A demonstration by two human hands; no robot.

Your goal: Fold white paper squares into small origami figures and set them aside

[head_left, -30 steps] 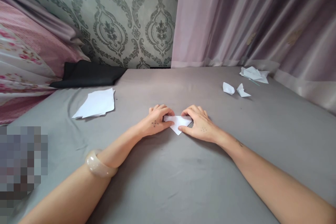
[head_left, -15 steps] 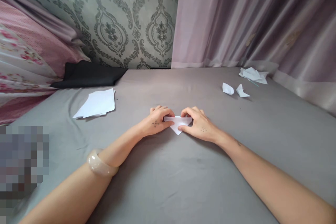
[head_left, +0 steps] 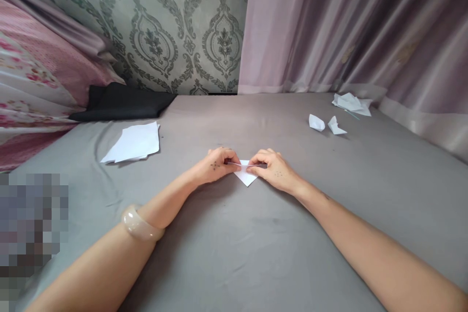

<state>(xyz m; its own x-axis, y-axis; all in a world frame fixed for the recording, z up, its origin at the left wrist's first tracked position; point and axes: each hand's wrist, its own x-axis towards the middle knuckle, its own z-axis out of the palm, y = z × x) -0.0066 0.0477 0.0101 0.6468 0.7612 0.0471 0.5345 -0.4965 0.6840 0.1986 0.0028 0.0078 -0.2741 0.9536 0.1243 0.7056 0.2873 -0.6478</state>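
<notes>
A small folded sheet of white paper lies on the grey cloth in front of me, one corner pointing toward me. My left hand pinches its upper flap on the left between thumb and fingers. On the other side my right hand pinches the same flap, thumb in front and fingers behind. The flap's edge stands up as a thin line between both hands. Fingers cover the paper's left and right ends.
A stack of white sheets lies at the left, with a black cloth behind it. Two folded paper pieces sit at the right, near a paper pile. Curtains hang along the back right.
The flap that lay flatter is now lifted on edge between my hands. My thumbs have moved up to the flap, and the right hand has shifted slightly left.
</notes>
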